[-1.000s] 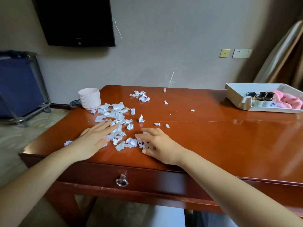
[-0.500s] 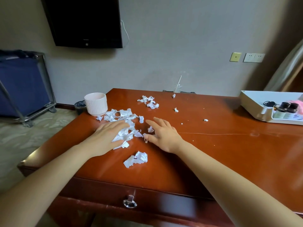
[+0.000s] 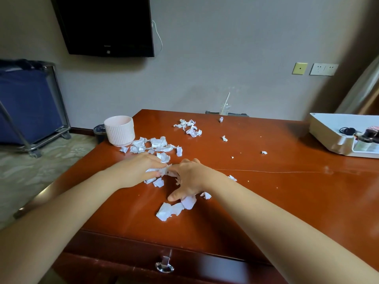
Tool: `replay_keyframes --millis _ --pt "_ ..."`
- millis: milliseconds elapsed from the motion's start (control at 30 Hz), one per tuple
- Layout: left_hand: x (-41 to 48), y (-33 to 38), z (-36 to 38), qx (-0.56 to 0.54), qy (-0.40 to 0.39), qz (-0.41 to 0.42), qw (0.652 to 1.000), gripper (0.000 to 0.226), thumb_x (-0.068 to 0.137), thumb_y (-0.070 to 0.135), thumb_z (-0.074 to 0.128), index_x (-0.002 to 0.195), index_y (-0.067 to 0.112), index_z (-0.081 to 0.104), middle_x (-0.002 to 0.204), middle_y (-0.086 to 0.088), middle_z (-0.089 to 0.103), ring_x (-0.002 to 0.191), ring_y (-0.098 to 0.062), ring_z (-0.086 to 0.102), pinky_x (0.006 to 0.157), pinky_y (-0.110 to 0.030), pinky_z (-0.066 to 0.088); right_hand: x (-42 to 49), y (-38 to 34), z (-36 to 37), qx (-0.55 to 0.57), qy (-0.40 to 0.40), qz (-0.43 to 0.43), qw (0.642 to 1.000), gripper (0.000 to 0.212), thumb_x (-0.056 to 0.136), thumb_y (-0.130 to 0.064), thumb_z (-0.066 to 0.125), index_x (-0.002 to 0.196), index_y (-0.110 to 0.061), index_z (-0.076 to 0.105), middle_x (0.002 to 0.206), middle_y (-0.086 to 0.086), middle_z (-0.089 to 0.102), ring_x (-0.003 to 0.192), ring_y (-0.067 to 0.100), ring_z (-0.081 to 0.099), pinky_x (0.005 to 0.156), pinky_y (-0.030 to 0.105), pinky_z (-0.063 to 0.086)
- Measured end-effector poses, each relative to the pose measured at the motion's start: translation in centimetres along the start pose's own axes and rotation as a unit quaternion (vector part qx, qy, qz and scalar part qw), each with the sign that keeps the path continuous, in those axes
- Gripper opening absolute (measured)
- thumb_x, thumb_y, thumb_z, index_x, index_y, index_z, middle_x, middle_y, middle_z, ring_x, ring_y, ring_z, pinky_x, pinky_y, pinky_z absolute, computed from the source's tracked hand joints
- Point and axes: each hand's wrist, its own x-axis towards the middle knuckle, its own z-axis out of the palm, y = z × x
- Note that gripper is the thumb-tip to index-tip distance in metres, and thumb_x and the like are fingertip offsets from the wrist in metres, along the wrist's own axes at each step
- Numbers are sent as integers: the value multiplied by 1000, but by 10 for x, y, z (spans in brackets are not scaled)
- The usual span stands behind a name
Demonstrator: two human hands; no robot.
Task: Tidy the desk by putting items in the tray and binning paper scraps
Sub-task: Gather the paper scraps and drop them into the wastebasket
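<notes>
White paper scraps point(image 3: 155, 144) lie scattered over the left half of the red-brown desk point(image 3: 266, 191). My left hand point(image 3: 139, 169) and my right hand point(image 3: 190, 179) rest palm down on the desk, fingertips meeting over a small heap of scraps point(image 3: 164, 171) pressed between them. A few scraps point(image 3: 174, 210) lie just below my right thumb. A second cluster of scraps point(image 3: 189, 128) sits farther back. The white tray point(image 3: 328, 136) stands at the right edge with small bottles and a dark cable in it.
A ribbed white cup point(image 3: 119, 130) stands at the desk's back left corner. A small dark bin point(image 3: 99, 131) is on the floor behind it. A clear cup with a straw point(image 3: 225, 107) sits behind the desk's far edge. A blue cart point(image 3: 26, 103) stands on the left.
Both hands have swept inward and met over the scraps, bunching them together. The right hand has slid back toward me, and some scraps stay near the front edge.
</notes>
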Motion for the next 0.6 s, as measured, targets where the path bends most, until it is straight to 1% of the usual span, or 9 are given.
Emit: replay_keyframes --millis 67,100,200,300,367,400,467,533,600 --pt "-2 1 -2 -10 3 6 1000 31 92 27 58 122 29 63 133 7 59 122 -8 53 103 -31 42 4 3 -1 20 24 -28 999 60 85 -35 66 137 -14 45 129 9 48 123 26 38 86 28 30" --pt "0 -3 1 -13 6 3 1000 30 92 26 58 121 28 64 132 7 59 121 -9 54 102 -31 43 5 5 -1 36 39 -35 998 55 85 -31 66 134 -13 49 126 8 51 120 26 43 84 27 32" --pt "3 -5 3 -11 -1 2 1000 28 91 25 59 119 27 66 130 7 61 119 -9 56 100 -30 44 13 13 2 87 89 -49 991 40 85 -20 67 123 -11 60 113 3 59 101 22 56 74 21 46" --pt "4 -3 2 -12 6 -5 1000 27 91 23 59 116 25 68 127 7 63 116 -9 58 98 -29 45 23 25 9 91 136 -46 985 21 86 -13 65 106 -10 68 110 9 64 97 25 63 83 32 56" --pt "6 -2 1 -3 -6 -13 1000 27 91 23 59 116 24 68 126 5 63 116 -11 58 99 -30 46 28 32 11 79 156 -36 984 15 86 -11 64 100 -10 69 108 10 65 96 27 64 85 36 57" --pt "8 0 -2 10 -30 -20 999 27 92 23 57 117 21 68 127 3 63 116 -13 58 100 -31 47 29 35 11 72 162 -31 984 13 87 -9 63 97 -10 70 106 10 66 94 27 64 84 36 57" --pt "9 6 -8 31 -66 -36 997 28 94 22 53 117 17 67 125 -3 63 117 -20 57 100 -35 46 28 41 9 64 168 -22 984 12 87 -5 61 94 -9 70 103 10 66 92 27 64 81 32 56" --pt "9 13 -14 24 -60 -32 997 27 93 21 53 116 16 68 124 -5 64 116 -21 57 100 -36 46 24 46 4 68 177 -14 982 12 87 -3 60 94 -8 70 98 7 63 91 25 63 75 26 52" --pt "7 24 -21 4 -33 -18 999 25 93 18 55 114 15 69 124 -5 64 115 -20 58 98 -32 47 19 54 -1 72 197 -11 978 11 87 -4 61 92 -7 70 92 6 62 89 25 63 73 25 51"
